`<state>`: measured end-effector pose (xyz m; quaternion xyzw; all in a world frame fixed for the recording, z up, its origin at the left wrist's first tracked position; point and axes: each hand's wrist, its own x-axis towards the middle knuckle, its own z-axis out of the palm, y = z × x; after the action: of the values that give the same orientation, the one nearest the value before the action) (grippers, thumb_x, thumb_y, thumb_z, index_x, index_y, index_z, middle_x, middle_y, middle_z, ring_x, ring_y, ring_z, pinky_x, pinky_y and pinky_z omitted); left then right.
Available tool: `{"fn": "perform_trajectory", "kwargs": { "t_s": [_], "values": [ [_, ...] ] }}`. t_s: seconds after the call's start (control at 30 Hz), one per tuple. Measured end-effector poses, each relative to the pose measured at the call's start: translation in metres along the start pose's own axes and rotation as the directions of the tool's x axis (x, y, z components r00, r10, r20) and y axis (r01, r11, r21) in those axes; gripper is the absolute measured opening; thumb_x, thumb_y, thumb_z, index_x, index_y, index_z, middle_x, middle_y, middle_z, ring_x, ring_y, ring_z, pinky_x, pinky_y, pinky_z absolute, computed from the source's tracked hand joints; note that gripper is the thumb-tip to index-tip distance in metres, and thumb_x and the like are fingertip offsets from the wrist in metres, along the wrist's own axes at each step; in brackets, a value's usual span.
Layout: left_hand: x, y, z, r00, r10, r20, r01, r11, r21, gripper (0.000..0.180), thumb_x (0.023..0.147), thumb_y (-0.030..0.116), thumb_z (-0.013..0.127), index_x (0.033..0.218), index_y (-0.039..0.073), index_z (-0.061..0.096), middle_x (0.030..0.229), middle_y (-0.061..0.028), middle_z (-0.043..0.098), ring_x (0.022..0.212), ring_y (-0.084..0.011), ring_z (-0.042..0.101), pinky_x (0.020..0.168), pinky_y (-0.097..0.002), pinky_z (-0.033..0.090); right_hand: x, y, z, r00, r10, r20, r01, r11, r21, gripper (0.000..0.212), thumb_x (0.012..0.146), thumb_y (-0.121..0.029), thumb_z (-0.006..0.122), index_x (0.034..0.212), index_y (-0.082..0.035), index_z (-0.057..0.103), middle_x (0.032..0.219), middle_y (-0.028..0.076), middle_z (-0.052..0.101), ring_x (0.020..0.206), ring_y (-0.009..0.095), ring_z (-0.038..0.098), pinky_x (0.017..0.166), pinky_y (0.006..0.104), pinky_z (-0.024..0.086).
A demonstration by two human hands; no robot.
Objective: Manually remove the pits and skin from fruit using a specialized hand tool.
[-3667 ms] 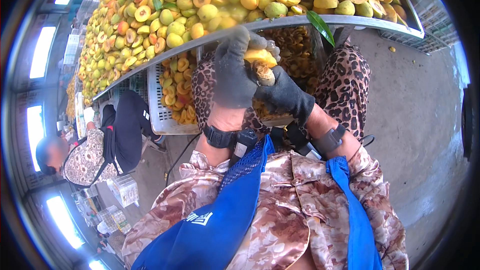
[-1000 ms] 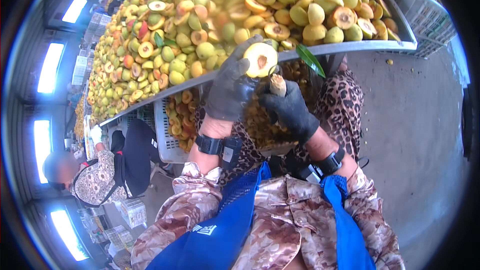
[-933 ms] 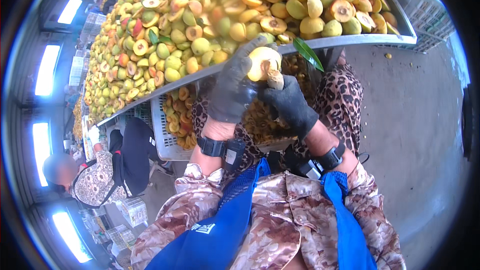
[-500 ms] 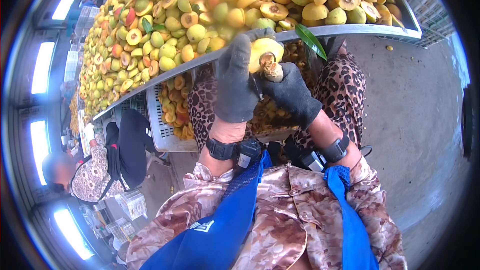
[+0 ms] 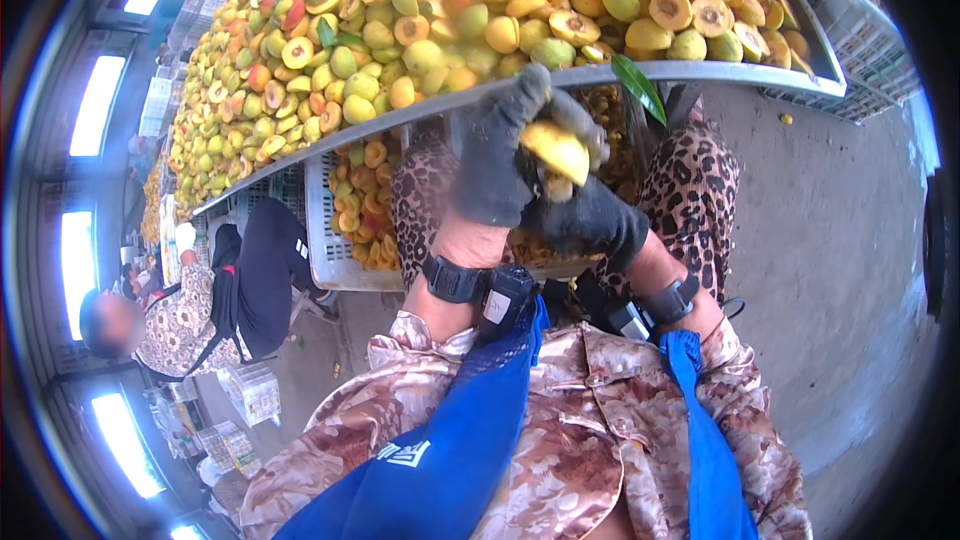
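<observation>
My left hand [image 5: 495, 155], in a dark grey glove, is closed around a yellow peach piece [image 5: 557, 152] in front of the bin's near edge. Its thumb points up toward the heap of peaches. Just below the fruit, my right hand [image 5: 590, 220], gloved alike, is closed close against the left. A short tool with a light brown handle showed in its grip a moment ago; now the fruit and fingers mostly hide it. Beyond the hands, the large metal-edged bin [image 5: 400, 120] holds many whole and halved yellow peaches [image 5: 425, 55].
A white plastic crate [image 5: 322, 230] of peach halves sits under the bin edge, between and beside my knees. One green leaf [image 5: 638, 88] hangs over the rim. Another person [image 5: 215, 300] sits at the left. Crates [image 5: 850, 30] stand at the far right, above a concrete floor [image 5: 820, 240].
Both hands have shifted slightly right and down. The peach has turned, so its hollow and the brown handle no longer show. My right hand has moved in below the fruit.
</observation>
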<state>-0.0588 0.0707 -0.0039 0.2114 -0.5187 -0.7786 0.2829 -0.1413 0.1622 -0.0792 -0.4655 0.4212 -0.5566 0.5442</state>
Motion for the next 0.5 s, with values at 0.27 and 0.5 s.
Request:
{"fn": "perform_trajectory", "kwargs": {
  "t_s": [0.27, 0.5],
  "values": [
    [-0.025, 0.018, 0.012, 0.981, 0.186, -0.049, -0.136, 0.852, 0.505, 0.054, 0.101, 0.045, 0.052, 0.074, 0.001, 0.067, 0.07, -0.0108, 0.069, 0.064, -0.0186, 0.067, 0.065, -0.031, 0.054, 0.005, 0.007, 0.02, 0.977, -0.212, -0.009, 0.212, 0.977, 0.018, 0.049, 0.08, -0.006, 0.077, 0.126, -0.003, 0.06, 0.12, 0.008, 0.063, 0.11, 0.017, 0.058, 0.098, 0.0322, 0.047],
    [-0.037, 0.026, 0.017, 0.963, 0.256, -0.08, -0.171, 0.817, 0.551, 0.038, 0.102, 0.029, 0.057, 0.084, -0.002, 0.07, 0.074, -0.0089, 0.072, 0.065, -0.0145, 0.067, 0.063, -0.027, 0.053, -0.003, -0.011, 0.022, 0.975, -0.055, 0.215, -0.016, 0.948, 0.316, 0.038, 0.081, -0.007, 0.077, 0.116, -0.004, 0.065, 0.106, 0.004, 0.07, 0.095, 0.015, 0.064, 0.086, 0.0309, 0.053]
  ]
}}
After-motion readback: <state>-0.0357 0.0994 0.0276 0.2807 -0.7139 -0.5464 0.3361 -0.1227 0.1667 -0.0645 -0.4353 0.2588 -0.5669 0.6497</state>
